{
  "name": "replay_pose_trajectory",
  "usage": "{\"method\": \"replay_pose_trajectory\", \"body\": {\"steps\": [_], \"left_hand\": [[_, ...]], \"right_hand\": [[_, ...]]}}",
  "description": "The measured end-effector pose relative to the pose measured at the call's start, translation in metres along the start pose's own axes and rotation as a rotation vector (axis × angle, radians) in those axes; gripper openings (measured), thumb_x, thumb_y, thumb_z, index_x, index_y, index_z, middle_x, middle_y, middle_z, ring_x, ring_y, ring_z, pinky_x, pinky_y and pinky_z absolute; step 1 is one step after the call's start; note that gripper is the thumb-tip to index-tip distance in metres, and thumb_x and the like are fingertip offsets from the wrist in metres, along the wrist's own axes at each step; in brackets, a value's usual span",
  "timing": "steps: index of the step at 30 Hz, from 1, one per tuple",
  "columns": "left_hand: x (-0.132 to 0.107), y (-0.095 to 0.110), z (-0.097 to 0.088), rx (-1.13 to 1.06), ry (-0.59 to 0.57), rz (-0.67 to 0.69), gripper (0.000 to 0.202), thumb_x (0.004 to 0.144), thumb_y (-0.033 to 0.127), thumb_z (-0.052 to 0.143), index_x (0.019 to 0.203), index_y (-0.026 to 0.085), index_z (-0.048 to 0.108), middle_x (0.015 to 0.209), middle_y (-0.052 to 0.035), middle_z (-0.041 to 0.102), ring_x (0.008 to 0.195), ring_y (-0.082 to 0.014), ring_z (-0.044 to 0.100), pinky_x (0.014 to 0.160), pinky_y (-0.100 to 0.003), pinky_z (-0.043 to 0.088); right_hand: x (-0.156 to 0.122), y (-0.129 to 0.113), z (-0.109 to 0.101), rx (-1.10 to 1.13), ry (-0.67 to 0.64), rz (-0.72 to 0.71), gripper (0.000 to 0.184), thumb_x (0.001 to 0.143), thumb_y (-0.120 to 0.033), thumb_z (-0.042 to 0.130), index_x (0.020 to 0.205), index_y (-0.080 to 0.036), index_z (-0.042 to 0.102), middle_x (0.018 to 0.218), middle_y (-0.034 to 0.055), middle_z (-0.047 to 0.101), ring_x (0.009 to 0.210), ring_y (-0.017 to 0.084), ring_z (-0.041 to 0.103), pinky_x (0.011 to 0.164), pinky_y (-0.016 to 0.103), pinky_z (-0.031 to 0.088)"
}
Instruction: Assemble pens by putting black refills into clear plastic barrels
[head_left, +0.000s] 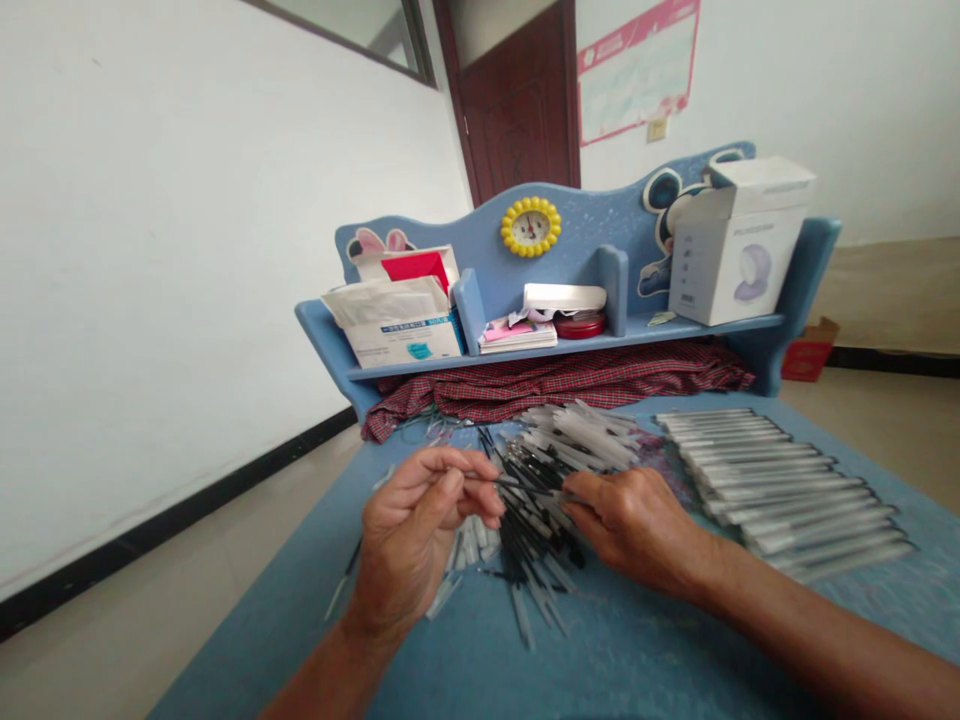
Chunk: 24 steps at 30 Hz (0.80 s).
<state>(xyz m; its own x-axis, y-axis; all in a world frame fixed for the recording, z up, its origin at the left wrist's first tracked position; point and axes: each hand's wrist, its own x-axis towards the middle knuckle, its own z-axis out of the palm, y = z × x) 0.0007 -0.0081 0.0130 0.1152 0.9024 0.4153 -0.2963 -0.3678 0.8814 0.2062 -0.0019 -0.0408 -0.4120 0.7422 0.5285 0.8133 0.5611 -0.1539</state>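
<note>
Desk [615, 650]: left grip [420, 530] pinches refill [491, 480] above pile [536, 545].

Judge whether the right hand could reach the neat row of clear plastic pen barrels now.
Probably yes: the right hand rests beside the row of clear plastic pen barrels, nothing lying between.

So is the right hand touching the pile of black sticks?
Touching. The head view shows the right hand with its fingertips pressed into the pile of black refills. The left hand pinches one refill.
</note>
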Motion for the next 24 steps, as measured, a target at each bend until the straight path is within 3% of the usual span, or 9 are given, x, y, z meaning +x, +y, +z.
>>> {"method": "replay_pose_trajectory", "body": {"steps": [6, 10, 16, 20, 24], "left_hand": [[-0.006, -0.017, 0.0, 0.214, -0.159, -0.051, 0.018, 0.086, 0.024, 0.058, 0.096, 0.012, 0.069, 0.098, -0.0131, 0.071, 0.07, -0.0189, 0.068, 0.058, -0.029, 0.056], [-0.007, -0.029, -0.001, 0.485, -0.201, 0.004, 0.03, 0.089, 0.025, 0.053, 0.116, 0.015, 0.061, 0.1, -0.0114, 0.069, 0.063, -0.0135, 0.064, 0.056, -0.027, 0.053], [-0.001, -0.041, -0.002, 1.031, -0.375, 0.306, 0.014, 0.085, 0.015, 0.053, 0.087, 0.016, 0.067, 0.082, -0.0055, 0.063, 0.078, -0.0159, 0.061, 0.071, -0.027, 0.051], [0.001, -0.052, 0.002, 1.275, -0.422, 0.334, 0.015, 0.085, 0.016, 0.052, 0.087, 0.016, 0.067, 0.08, -0.0056, 0.06, 0.076, -0.0171, 0.06, 0.069, -0.028, 0.05], [0.002, -0.062, 0.004, 1.358, -0.435, 0.338, 0.016, 0.087, 0.02, 0.051, 0.086, 0.018, 0.067, 0.083, -0.0055, 0.06, 0.079, -0.0179, 0.061, 0.071, -0.028, 0.051]], "right_hand": [[0.0, -0.001, -0.005, 0.04, 0.091, -0.008, 0.02, 0.09, -0.022, 0.046, 0.078, -0.019, 0.062, 0.056, 0.0018, 0.066, 0.048, 0.016, 0.062, 0.045, 0.027, 0.031], [0.002, 0.004, -0.009, 0.041, 0.14, 0.012, 0.02, 0.089, -0.022, 0.047, 0.078, -0.018, 0.064, 0.056, 0.0022, 0.066, 0.048, 0.016, 0.062, 0.046, 0.027, 0.032], [0.005, 0.013, -0.011, 0.004, 0.21, 0.085, 0.019, 0.087, -0.028, 0.051, 0.08, -0.019, 0.067, 0.06, 0.0032, 0.069, 0.05, 0.016, 0.063, 0.049, 0.026, 0.034], [0.005, 0.012, -0.01, -0.049, 0.203, 0.039, 0.022, 0.088, -0.026, 0.049, 0.075, -0.019, 0.065, 0.057, 0.0023, 0.067, 0.048, 0.015, 0.061, 0.047, 0.027, 0.029], [0.005, 0.008, -0.01, -0.102, 0.172, 0.004, 0.023, 0.088, -0.025, 0.048, 0.072, -0.019, 0.063, 0.057, 0.0028, 0.067, 0.046, 0.015, 0.06, 0.045, 0.029, 0.022]]}}
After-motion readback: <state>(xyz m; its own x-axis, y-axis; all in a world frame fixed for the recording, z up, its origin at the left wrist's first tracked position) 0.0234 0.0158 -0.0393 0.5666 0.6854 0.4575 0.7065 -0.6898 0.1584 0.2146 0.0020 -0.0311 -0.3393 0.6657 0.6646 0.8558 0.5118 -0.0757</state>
